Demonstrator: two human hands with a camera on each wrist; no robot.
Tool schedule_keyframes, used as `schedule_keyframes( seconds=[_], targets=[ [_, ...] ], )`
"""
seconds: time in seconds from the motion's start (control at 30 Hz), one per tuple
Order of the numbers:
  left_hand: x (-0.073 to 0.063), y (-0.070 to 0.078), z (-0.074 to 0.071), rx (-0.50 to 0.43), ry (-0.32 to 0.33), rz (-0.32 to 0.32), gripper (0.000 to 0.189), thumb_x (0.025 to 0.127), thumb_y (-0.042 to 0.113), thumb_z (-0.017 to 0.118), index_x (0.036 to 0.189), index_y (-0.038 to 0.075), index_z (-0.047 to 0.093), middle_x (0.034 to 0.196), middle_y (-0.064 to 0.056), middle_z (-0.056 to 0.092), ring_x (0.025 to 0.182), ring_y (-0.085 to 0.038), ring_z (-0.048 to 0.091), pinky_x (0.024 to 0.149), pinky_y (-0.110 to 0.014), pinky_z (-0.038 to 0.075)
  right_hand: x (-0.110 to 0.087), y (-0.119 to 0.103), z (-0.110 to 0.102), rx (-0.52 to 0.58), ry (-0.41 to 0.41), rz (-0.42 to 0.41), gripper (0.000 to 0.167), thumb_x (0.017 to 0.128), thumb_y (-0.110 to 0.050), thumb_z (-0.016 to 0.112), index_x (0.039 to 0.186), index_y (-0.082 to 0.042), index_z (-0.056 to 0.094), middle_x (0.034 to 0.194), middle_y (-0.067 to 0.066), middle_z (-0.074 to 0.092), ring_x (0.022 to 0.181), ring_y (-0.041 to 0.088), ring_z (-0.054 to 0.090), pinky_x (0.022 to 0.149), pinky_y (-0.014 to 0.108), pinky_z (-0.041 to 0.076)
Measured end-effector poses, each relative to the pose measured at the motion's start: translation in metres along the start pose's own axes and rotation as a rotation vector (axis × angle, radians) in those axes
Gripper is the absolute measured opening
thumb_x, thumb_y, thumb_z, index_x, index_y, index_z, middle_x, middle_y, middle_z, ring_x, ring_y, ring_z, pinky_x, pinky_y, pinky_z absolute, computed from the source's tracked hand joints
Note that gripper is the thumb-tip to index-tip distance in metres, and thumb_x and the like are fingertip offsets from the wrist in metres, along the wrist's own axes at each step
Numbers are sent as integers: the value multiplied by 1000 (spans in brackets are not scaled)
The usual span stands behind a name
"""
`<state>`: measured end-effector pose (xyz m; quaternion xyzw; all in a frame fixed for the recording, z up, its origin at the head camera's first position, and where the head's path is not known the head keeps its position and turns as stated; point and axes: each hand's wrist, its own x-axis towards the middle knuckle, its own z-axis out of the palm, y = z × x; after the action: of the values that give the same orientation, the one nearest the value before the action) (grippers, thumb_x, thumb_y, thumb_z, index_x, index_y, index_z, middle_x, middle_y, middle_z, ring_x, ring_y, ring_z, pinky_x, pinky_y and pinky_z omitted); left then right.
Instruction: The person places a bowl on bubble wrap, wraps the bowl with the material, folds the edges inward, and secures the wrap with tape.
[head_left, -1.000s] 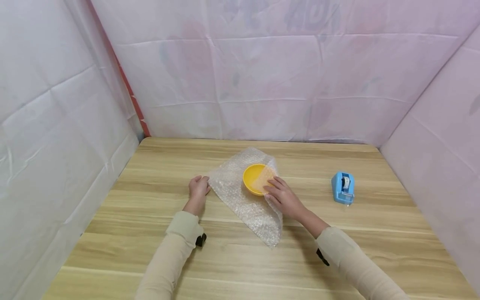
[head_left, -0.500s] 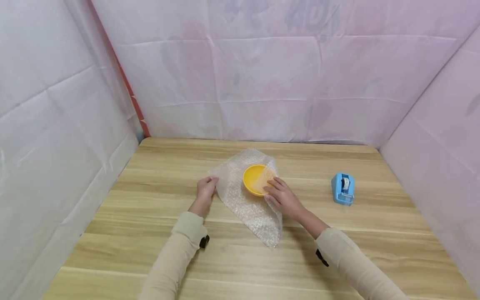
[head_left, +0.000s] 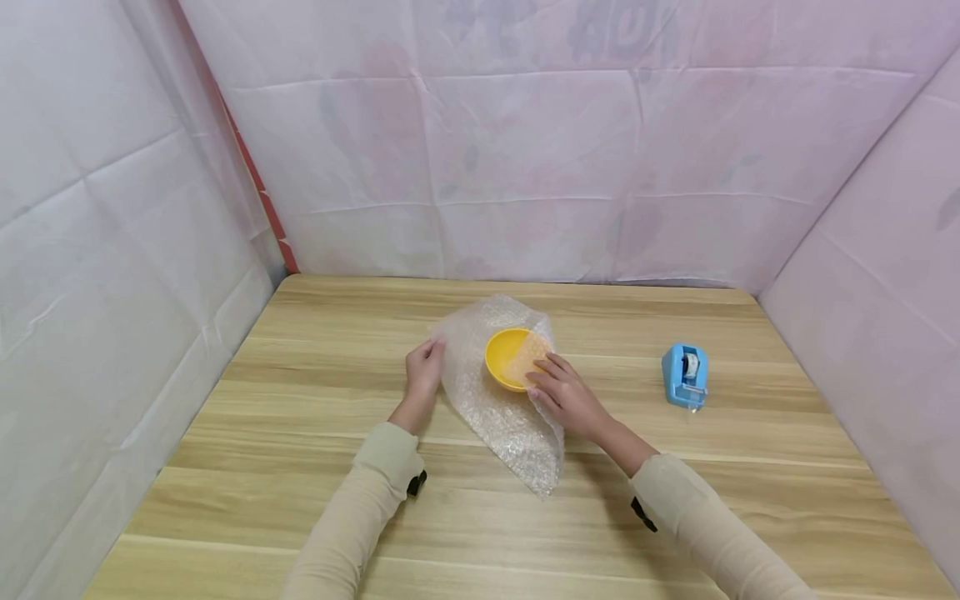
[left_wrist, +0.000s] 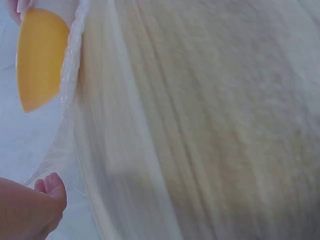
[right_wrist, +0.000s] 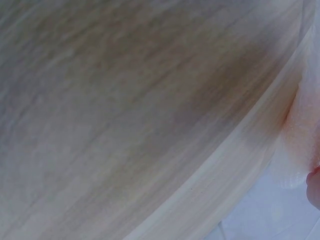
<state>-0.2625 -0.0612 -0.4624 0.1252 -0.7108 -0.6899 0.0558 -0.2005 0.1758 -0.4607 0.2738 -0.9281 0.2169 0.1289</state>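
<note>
A yellow bowl [head_left: 501,352] sits on a sheet of bubble wrap [head_left: 472,387] near the middle of the table. One flap of the wrap is folded over the bowl's right side. My right hand [head_left: 573,402] holds that flap against the rim, fingers over the inside edge. To the left, my left hand [head_left: 423,367] pinches the sheet's left corner, which is raised from the table. In the left wrist view the wrap curves up between the bowl [left_wrist: 42,60] and the left hand [left_wrist: 30,207]. Only a fingertip [right_wrist: 314,189] of the right hand shows in the right wrist view.
A blue tape dispenser [head_left: 684,377] with a roll of clear tape stands to the right on the wooden table [head_left: 487,550]. Pale printed sheets [head_left: 525,150] hang as walls at the back and both sides.
My left hand has moved right and slightly up with the wrap's left corner, bringing it closer to the bowl. The right hand and bowl have stayed in place.
</note>
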Motion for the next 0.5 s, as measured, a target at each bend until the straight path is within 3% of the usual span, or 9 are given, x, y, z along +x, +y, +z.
schedule_keyframes(
  seconds=[0.03, 0.1, 0.17, 0.2, 0.27, 0.33, 0.4, 0.5],
  targets=[
    [0, 1, 1, -3, 8, 9, 28, 89, 15, 57, 103, -7, 67, 93, -16, 68, 89, -21, 61, 79, -26, 52, 0, 0, 0, -1, 0, 1, 28, 89, -14, 60, 111, 2, 64, 124, 25, 56, 126, 44, 41, 107, 54, 31],
    [-1, 4, 2, -20, 10, 20, 29, 89, 17, 58, 95, -10, 67, 67, -5, 58, 69, -13, 51, 63, -20, 45, 0, 1, 1, -1, 1, -2, 28, 89, -14, 60, 111, 2, 64, 123, 25, 56, 126, 45, 41, 107, 55, 31],
    [-2, 6, 3, -37, 5, 28, 32, 90, 18, 58, 92, -12, 66, 59, 1, 42, 61, -10, 39, 55, -18, 36, 0, 1, 1, 0, 3, -3, 28, 89, -13, 60, 111, 2, 64, 123, 25, 56, 126, 44, 41, 107, 55, 31],
    [-2, 8, 3, -46, 3, 28, 32, 90, 18, 57, 93, -12, 66, 60, 2, 45, 62, -7, 40, 56, -17, 36, 0, 1, 1, -3, 3, -5, 28, 88, -13, 60, 111, 3, 64, 123, 25, 56, 126, 44, 41, 107, 55, 31],
    [-4, 11, 4, -54, -7, 33, 31, 91, 19, 57, 97, -10, 67, 69, -6, 59, 69, -8, 46, 62, -18, 41, 1, 1, 1, -5, 4, -8, 28, 89, -13, 60, 111, 3, 64, 123, 25, 57, 126, 44, 41, 107, 54, 31],
    [-5, 13, 5, -63, -19, 33, 30, 91, 18, 56, 104, -7, 66, 95, -15, 68, 84, -13, 56, 76, -22, 49, 1, 1, 1, -9, 4, -9, 28, 89, -14, 60, 111, 3, 64, 122, 25, 57, 125, 44, 41, 107, 54, 32],
    [-6, 15, 6, -72, -33, 36, 30, 92, 18, 56, 110, -5, 64, 118, -18, 62, 105, -19, 59, 93, -30, 48, 1, 1, 1, -7, 2, -8, 28, 89, -14, 60, 111, 2, 64, 123, 25, 57, 125, 44, 42, 107, 54, 32],
    [-8, 18, 8, -91, -62, 34, 31, 92, 17, 55, 112, -6, 62, 125, -19, 58, 120, -28, 53, 102, -38, 43, 1, 1, 1, -2, -2, -4, 28, 89, -14, 60, 111, 2, 64, 123, 25, 57, 125, 45, 41, 106, 55, 32]
  ],
)
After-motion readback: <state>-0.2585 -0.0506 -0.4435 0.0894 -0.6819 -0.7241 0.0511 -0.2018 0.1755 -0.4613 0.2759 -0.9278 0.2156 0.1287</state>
